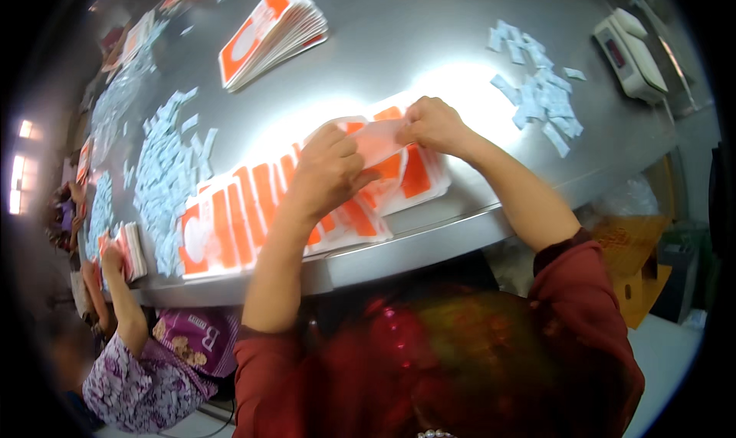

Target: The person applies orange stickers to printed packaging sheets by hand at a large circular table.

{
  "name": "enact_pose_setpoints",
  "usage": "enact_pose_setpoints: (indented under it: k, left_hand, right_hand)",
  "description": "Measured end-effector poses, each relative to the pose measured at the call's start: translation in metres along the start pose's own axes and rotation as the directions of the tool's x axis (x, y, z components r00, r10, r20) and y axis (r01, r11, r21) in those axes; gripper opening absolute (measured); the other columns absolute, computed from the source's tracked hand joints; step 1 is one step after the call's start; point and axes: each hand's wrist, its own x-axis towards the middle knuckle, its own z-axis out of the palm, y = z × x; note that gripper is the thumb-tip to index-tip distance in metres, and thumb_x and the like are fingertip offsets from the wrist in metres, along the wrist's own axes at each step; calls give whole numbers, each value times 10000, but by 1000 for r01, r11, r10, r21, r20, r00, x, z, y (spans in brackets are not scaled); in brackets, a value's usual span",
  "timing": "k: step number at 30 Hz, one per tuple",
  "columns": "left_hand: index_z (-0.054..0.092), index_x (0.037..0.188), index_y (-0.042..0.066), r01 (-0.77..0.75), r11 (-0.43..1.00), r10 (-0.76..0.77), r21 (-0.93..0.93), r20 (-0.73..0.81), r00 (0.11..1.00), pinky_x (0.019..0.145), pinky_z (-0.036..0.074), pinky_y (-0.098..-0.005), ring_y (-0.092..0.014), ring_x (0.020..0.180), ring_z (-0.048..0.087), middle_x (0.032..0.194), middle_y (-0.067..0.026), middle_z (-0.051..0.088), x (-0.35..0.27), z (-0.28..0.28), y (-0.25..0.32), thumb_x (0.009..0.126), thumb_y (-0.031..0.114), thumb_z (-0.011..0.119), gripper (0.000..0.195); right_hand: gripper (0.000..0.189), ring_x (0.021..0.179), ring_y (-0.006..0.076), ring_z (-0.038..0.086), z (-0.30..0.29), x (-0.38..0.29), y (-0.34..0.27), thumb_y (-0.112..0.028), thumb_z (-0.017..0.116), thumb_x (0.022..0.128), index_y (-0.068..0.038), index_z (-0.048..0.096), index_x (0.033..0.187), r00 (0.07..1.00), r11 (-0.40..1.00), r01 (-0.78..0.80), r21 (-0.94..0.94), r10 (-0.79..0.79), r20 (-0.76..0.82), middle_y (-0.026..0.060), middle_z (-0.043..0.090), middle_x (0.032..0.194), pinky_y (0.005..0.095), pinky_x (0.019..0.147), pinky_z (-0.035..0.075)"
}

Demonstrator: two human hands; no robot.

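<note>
Both my hands grip one orange and white plastic pouch (376, 142), stretched between them above the steel table. My left hand (330, 171) holds its left side, fingers curled; my right hand (434, 126) pinches its upper right edge. Under my hands a row of overlapping orange and white pouches (230, 225) lies fanned along the table's front edge. More of these pouches (418, 176) lie beneath my right hand. A heap of small pale blue packets (164, 179) is left of the row. Another pile of the packets (543, 93) lies to the right of my right hand.
A fanned stack of pouches (273, 35) stands at the back of the steel table (402, 30). A white scale (629, 56) sits at the right. A co-worker's hand (112, 260) touches pouches at the left. Cardboard (629, 242) is below the table's right end.
</note>
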Motion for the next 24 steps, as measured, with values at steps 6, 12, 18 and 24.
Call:
enact_pose_setpoints:
  k: [6, 12, 18, 24]
  left_hand:
    - [488, 534, 41, 89, 996, -89, 27, 23, 996, 685, 450, -373, -269, 709, 486, 628, -78, 445, -9, -5, 0, 522, 121, 803, 326]
    - [477, 529, 39, 77, 997, -77, -20, -6, 997, 643, 439, -358, -249, 703, 476, 647, -69, 453, -7, 0, -3, 545, 119, 800, 333]
    - [455, 515, 41, 82, 997, -82, -11, -18, 996, 594, 434, -345, -221, 703, 475, 637, -57, 443, -10, 1, -4, 543, 120, 810, 364]
    - [461, 511, 47, 48, 999, -48, -8, -40, 998, 590, 439, -344, -227, 683, 469, 631, -57, 456, -9, 3, -5, 536, 148, 809, 363]
  right_hand:
    - [344, 789, 269, 615, -56, 12, 28, -377, 598, 747, -39, 651, 778, 957, 973, 71, -219, -128, -261, 114, 648, 812, 389, 672, 478]
    - [376, 836, 323, 623, -83, 12, 113, -55, 525, 754, -51, 554, 1129, 953, 554, -272, -787, 40, -301, 184, 634, 881, 420, 728, 473]
    - [287, 649, 154, 620, -71, -11, 43, -22, 582, 751, 1, 543, 1034, 909, 958, 166, 233, -57, -413, 74, 612, 756, 239, 504, 487]
    - [310, 795, 185, 650, -18, -37, -25, 56, 588, 753, -30, 493, 1035, 907, 638, 419, 646, -331, -261, 161, 644, 962, 238, 625, 515]
